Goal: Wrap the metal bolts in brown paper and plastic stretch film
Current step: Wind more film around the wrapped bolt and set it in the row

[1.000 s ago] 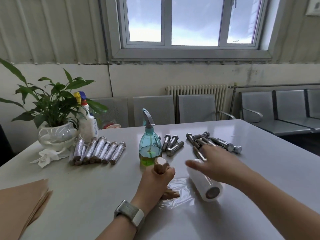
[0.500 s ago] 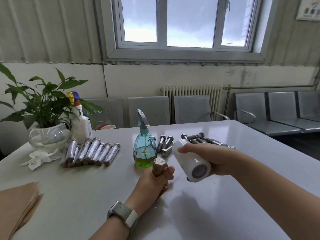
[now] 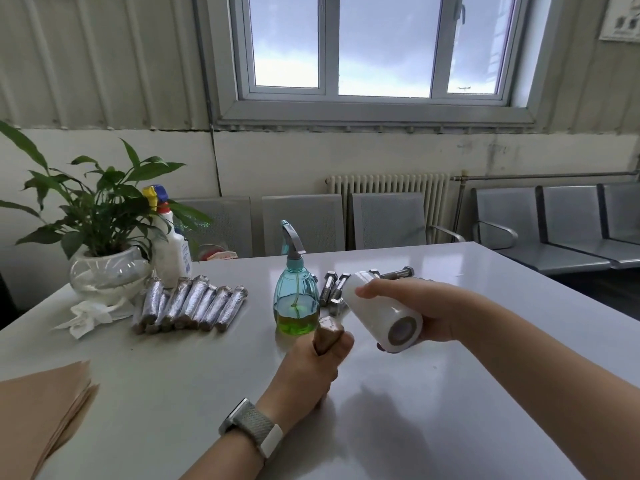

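My left hand (image 3: 308, 368) stands near the middle of the white worktop (image 3: 173, 393), its fingers curled tight round a bolt already rolled in brown paper (image 3: 327, 336); only the paper-covered top pokes up above my fist. My right hand (image 3: 415, 308) holds the white roll of plastic stretch film (image 3: 377, 311) in the air just right of that bolt, thumb on top and fingers wrapped underneath, the cardboard core facing me.

What worries me most is the loose end of the film. I cannot see a free tail leading from the roll to the bolt, so if it has clung back onto the roll I would have to pick at it one-handed, and easing my left grip to help could let the brown paper spring open. If I pull the film too hard, the thin plastic may rope up or tear. The teal plastic spray bottle with green liquid (image 3: 297, 296) stands just behind my fist, and a wide swing of the roll could knock it over onto the bare steel bolts (image 3: 334, 289) lying behind it.

The row of finished film-wrapped bolts (image 3: 190, 304) lies to the left, by the potted plant in a glass bowl (image 3: 104, 237), and the stack of brown paper sheets (image 3: 38, 407) waits at the near-left edge.

A second ago the roll lay on the worktop under my right hand, with clear film spread beneath my left; now it is lifted clear and no film shows on the surface.
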Available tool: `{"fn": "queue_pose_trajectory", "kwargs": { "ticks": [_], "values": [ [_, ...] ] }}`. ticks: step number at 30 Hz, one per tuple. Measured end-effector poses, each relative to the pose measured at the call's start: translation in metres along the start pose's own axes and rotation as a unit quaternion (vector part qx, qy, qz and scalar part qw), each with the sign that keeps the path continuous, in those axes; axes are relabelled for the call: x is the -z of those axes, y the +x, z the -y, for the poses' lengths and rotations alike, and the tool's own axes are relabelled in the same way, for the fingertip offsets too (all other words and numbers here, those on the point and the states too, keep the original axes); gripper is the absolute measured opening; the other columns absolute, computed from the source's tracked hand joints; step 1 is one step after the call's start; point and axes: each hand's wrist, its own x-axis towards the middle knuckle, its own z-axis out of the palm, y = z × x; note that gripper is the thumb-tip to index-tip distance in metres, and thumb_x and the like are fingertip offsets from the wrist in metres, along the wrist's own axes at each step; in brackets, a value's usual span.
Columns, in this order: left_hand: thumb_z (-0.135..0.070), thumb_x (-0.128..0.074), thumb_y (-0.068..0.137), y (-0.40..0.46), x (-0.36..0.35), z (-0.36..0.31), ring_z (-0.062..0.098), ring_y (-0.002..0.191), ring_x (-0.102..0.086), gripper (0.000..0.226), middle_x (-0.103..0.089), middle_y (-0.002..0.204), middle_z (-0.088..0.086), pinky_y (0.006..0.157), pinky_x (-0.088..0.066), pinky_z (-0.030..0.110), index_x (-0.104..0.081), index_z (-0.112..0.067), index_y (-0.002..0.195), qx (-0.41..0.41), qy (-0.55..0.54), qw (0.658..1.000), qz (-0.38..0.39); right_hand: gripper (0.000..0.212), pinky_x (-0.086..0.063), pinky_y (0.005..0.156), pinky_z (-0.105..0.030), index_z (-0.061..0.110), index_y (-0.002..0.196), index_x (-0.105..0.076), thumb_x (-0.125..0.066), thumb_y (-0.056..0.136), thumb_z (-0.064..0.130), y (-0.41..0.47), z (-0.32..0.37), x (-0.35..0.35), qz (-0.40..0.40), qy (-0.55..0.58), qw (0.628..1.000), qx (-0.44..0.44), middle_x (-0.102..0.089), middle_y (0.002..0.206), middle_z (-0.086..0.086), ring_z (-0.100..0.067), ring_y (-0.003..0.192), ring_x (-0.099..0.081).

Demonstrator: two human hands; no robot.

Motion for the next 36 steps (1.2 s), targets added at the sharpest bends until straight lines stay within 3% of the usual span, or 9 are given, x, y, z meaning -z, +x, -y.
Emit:
{"fn": "queue_pose_trajectory", "kwargs": {
  "ticks": [4,8,12,15,18,25,30,32,36],
  "values": [
    [-0.082,-0.054,0.065,-0.014,0.025,-0.007,0.009,0.040,-0.023,0.049,-0.034,0.052,-0.006,0.036,-0.023,0.018,-0.047,-0.033,0.066,0.007,-0.030,0.998,0.059,0.054,-0.054,0.091,-0.050,0.011,0.105,-0.061,-0.083,0.066,0.042,-0.002,0.003,-0.005,0.018,0.010,1.000,0.006,-0.071,0.077,-0.012,-0.029,0.072,-0.067],
    [-0.052,-0.045,0.079,-0.029,0.044,-0.011,0.010,0.040,-0.024,0.017,-0.039,0.055,-0.002,0.037,-0.022,0.015,-0.052,-0.039,0.088,0.056,-0.108,0.991,0.063,0.069,-0.059,0.075,-0.038,0.011,0.102,-0.062,-0.085,0.046,0.044,-0.004,0.011,-0.017,0.051,0.000,0.999,0.012,-0.068,0.076,-0.011,-0.022,0.065,-0.067],
    [-0.034,-0.037,0.091,-0.042,0.050,-0.007,0.009,0.049,-0.032,0.032,-0.042,0.068,0.002,0.040,-0.026,0.018,-0.047,-0.055,0.114,0.046,-0.118,0.989,0.075,0.077,-0.057,0.073,-0.036,0.011,0.108,-0.059,-0.082,0.044,0.048,-0.004,0.015,-0.025,0.073,-0.034,0.996,0.028,-0.064,0.092,-0.014,-0.023,0.075,-0.064],
    [-0.033,-0.042,0.096,-0.045,0.051,-0.008,0.015,0.059,-0.035,0.023,-0.040,0.076,0.008,0.048,-0.028,0.024,-0.061,-0.041,0.105,0.032,-0.100,0.988,0.113,0.072,-0.055,0.069,-0.033,0.013,0.111,-0.058,-0.079,0.053,0.049,-0.003,0.018,-0.028,0.090,-0.067,0.992,0.050,-0.065,0.100,-0.015,-0.021,0.077,-0.064],
    [-0.024,-0.044,0.100,-0.047,0.051,-0.007,0.018,0.062,-0.038,0.019,-0.038,0.077,0.010,0.051,-0.035,0.024,-0.055,-0.019,0.115,0.041,-0.129,0.981,0.137,0.066,-0.055,0.067,-0.030,0.018,0.116,-0.056,-0.081,0.063,0.048,-0.003,0.021,-0.031,0.111,-0.105,0.985,0.078,-0.068,0.109,-0.015,-0.021,0.089,-0.068],
    [-0.049,-0.050,0.087,-0.049,0.054,-0.006,0.016,0.045,-0.038,0.028,-0.047,0.066,-0.005,0.042,-0.031,0.020,-0.054,-0.037,0.112,0.070,-0.132,0.978,0.147,0.068,-0.056,0.069,-0.027,0.022,0.120,-0.054,-0.082,0.065,0.051,-0.008,0.029,-0.044,0.115,-0.140,0.977,0.111,-0.068,0.105,-0.007,-0.018,0.087,-0.069],
    [-0.043,-0.050,0.095,-0.044,0.053,0.002,0.012,0.044,-0.030,0.022,-0.047,0.063,-0.007,0.041,-0.021,0.017,-0.048,-0.022,0.101,0.064,-0.117,0.987,0.086,0.047,-0.058,0.076,-0.031,0.028,0.121,-0.050,-0.072,0.080,0.036,-0.015,0.034,-0.056,0.076,-0.167,0.976,0.117,-0.063,0.106,-0.004,-0.019,0.090,-0.065],
    [-0.036,-0.050,0.097,-0.042,0.050,0.004,0.011,0.043,-0.036,0.014,-0.055,0.066,-0.005,0.039,-0.026,0.018,-0.050,-0.022,0.099,0.037,-0.114,0.991,0.062,0.045,-0.057,0.068,-0.025,0.032,0.114,-0.050,-0.072,0.076,0.037,-0.023,0.036,-0.065,0.036,-0.239,0.957,0.161,-0.062,0.100,0.003,-0.013,0.085,-0.063],
    [-0.029,-0.064,0.088,-0.042,0.050,0.004,0.016,0.049,-0.041,0.017,-0.057,0.072,0.004,0.038,-0.032,0.020,-0.055,-0.019,0.097,0.074,-0.210,0.972,0.070,0.064,-0.051,0.072,-0.029,0.036,0.110,-0.048,-0.076,0.055,0.056,-0.036,0.028,-0.087,-0.090,-0.440,0.840,0.303,-0.052,0.099,0.015,-0.009,0.085,-0.055]
  ]
}}
